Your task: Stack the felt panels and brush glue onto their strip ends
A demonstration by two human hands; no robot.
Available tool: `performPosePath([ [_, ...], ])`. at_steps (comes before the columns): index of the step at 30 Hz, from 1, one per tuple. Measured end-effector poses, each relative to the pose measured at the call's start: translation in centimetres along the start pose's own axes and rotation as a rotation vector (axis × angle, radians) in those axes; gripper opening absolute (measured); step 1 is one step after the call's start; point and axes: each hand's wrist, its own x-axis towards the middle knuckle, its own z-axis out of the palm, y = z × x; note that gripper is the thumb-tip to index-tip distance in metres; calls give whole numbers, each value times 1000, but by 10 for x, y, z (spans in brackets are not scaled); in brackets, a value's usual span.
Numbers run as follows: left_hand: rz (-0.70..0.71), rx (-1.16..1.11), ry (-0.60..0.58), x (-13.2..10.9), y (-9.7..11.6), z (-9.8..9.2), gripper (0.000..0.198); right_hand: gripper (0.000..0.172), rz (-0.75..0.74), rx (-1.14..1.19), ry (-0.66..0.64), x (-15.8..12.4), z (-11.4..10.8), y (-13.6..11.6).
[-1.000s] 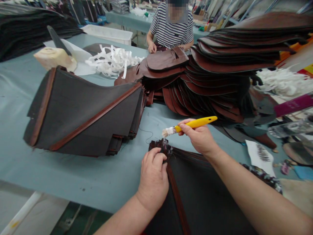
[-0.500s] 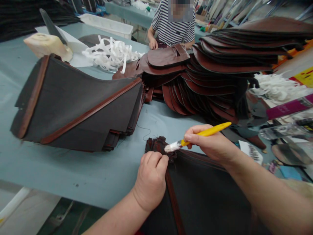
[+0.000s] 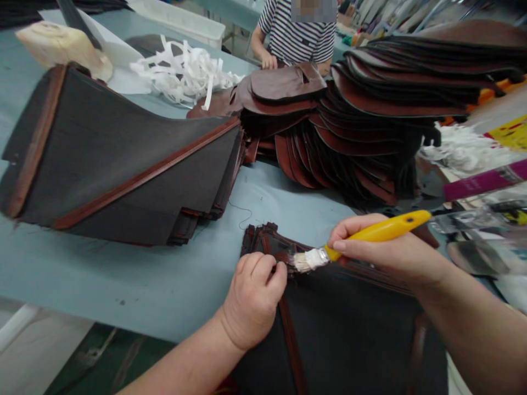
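My right hand is closed on the yellow handle of a paintbrush. White bristles on the brush touch the top edge of a stack of dark leather pieces with reddish-brown strips. My left hand is closed at the upper left corner of that stack, its thumb and fingertips pinched on the edge close to the bristles. Exactly what lies between those fingertips is partly hidden. Left of the hands, a second stack of dark pieces with brown strips lies on the blue-grey table.
Behind are large piles of brown leather flaps, tangled white strips, a pale block and a white tray. A person in a striped shirt is across the table. A purple box lies at right.
The brush and my right hand have moved right and slightly down along the stack's edge. My left hand stays at the corner. The whole view has shifted a little.
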Motion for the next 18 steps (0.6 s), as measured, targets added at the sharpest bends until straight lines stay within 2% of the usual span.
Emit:
performPosePath([
  [3, -77, -72, -17, 0, 1, 1, 20, 17, -92, 186, 156, 6, -6, 2],
  [5, -205, -115, -10, 0, 3, 1, 21, 16, -148, 333, 222, 18, -1, 7],
  [8, -421, -138, -18, 1, 5, 2, 28, 19, -162, 439, 222, 44, 18, 21],
  [11, -560, -158, -105, 1, 5, 3, 33, 21, -159, 426, 188, 67, 36, 36],
  [16, -615, -136, -197, 2, 6, 3, 37, 19, -228, 374, 351, 74, 39, 40],
  [18, -603, -110, -202, 1, 8, 3, 39, 17, -267, 371, 333, 69, 39, 34],
])
